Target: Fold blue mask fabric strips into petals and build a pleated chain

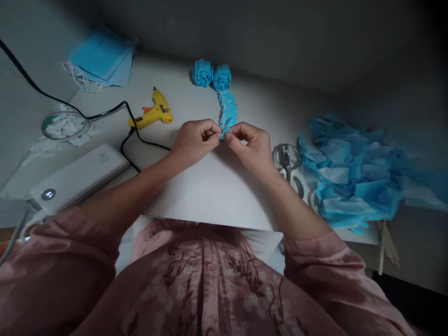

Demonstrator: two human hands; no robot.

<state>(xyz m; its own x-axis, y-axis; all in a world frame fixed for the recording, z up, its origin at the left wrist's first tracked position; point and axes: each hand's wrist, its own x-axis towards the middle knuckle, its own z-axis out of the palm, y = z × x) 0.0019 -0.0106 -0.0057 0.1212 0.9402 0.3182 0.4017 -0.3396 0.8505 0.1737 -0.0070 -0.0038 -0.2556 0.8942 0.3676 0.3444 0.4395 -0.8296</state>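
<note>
Two blue rosettes (202,73) formed, one pleated strip (228,107) in hand

At the middle of the white table (213,186), the near end of the strip is pinched by both hands. The left hand (196,141) is nearly closed, thumb and forefinger brought together at the strip's left edge; by the right hand (251,145), the right side is held in a similar narrow pinch. From the fingertips the strip is stretched toward the far side, its far end lying just below the right-hand rosette; whether they touch cannot be told.

Two rosettes appear finished, set side by side at the far edge. The strip seems partly worked: pleats are shown along its length, but no rolled flower is formed from it. Much material is apparently left, since a large heap of loose blue pieces (350,168) is piled at the right, beside the scissors (297,184). At the far left, blue face masks (100,56) are stacked, seemingly uncut. A yellow glue gun (154,112) is laid left of the hands, held by neither.
</note>
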